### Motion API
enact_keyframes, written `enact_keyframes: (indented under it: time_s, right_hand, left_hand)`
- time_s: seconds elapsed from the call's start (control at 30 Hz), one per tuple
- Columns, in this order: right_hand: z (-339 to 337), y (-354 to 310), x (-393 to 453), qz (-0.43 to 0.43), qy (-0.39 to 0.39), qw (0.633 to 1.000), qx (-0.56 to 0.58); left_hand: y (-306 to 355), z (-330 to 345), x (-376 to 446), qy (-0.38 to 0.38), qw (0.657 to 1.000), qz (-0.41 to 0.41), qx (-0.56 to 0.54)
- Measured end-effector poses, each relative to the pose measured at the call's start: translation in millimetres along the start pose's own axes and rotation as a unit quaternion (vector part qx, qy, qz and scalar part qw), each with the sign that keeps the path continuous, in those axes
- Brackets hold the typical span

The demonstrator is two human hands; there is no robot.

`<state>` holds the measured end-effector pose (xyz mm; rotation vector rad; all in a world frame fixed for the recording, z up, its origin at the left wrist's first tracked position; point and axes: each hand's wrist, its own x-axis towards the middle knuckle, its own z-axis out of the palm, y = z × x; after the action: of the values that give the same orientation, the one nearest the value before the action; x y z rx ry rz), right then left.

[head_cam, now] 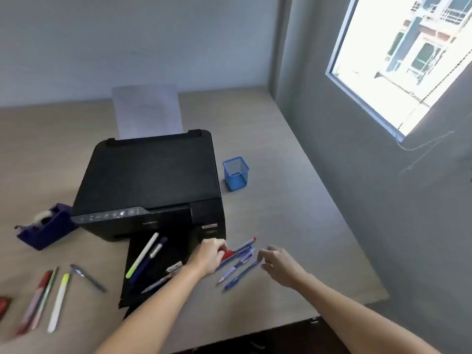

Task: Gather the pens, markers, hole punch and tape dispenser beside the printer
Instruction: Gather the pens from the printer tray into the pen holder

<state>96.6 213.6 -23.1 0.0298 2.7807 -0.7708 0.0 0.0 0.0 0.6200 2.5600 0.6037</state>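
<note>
A black printer stands mid-desk with its output tray folded out. On the tray lie a white highlighter, a dark blue pen and another pen. Right of the printer several blue pens lie in a loose bunch. My left hand is closed on a small red object at the bunch's left end. My right hand hovers over the pens' right side, fingers curled and apart, holding nothing. A purple tape dispenser sits left of the printer.
Several markers and pens lie at the front left, with a red object at the frame's left edge. A blue mesh pen cup stands right of the printer. The desk's front edge runs close below my arms; a wall and window are on the right.
</note>
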Motion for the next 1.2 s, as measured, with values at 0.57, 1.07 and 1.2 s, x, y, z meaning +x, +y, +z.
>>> enact_keyframes:
  time_s: [0.57,1.07,1.2]
  right_hand:
    - [23.6,40.1,-0.4,-0.014,-0.020,0.982,-0.185]
    - [-1.6,7.8,109.0,-0.042,-0.115,0.982,-0.143]
    - [-2.1,11.2,111.6,-0.050,-0.143,0.979,-0.135]
  left_hand:
    - [-17.5,45.2,23.3,-0.054,0.976,0.039,0.205]
    - [-23.9,69.9,-5.5,-0.083,0.978,0.015,0.189]
    - [-24.0,67.6,-13.2,-0.063,0.972,0.027,0.224]
